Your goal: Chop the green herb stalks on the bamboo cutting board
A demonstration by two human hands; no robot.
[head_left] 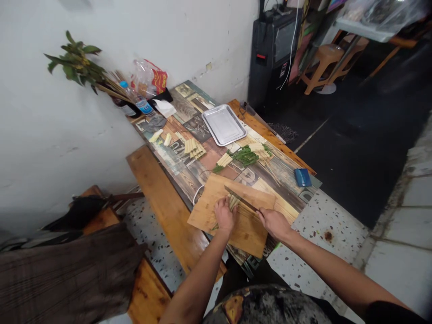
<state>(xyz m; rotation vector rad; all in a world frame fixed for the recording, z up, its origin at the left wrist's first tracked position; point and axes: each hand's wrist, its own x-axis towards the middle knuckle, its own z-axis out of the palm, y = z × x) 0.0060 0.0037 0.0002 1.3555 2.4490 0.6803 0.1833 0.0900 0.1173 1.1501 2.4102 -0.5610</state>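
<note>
My right hand (274,222) is closed round the handle of a knife (241,198), its long blade pointing up and left over the wooden cutting board (253,238). Under the blade lie pale, strip-like rolls (232,202). My left hand (224,213) grips them against the board, fingers bent close to the blade; its palm hides part of them. A bit of green pokes out below that hand. Beyond the board lie a short bundle of pale rolls (224,159), leafy greens (245,155) and more rolls (258,150) with thin skewers (272,173).
A metal tray (224,125) sits on the patterned table, with stacked pale rolls (195,148) to its left. A blue packet (303,177) lies near the right edge. Against the wall stand a water bottle (143,104) and a leafy plant (77,60). Benches (168,202) flank the table.
</note>
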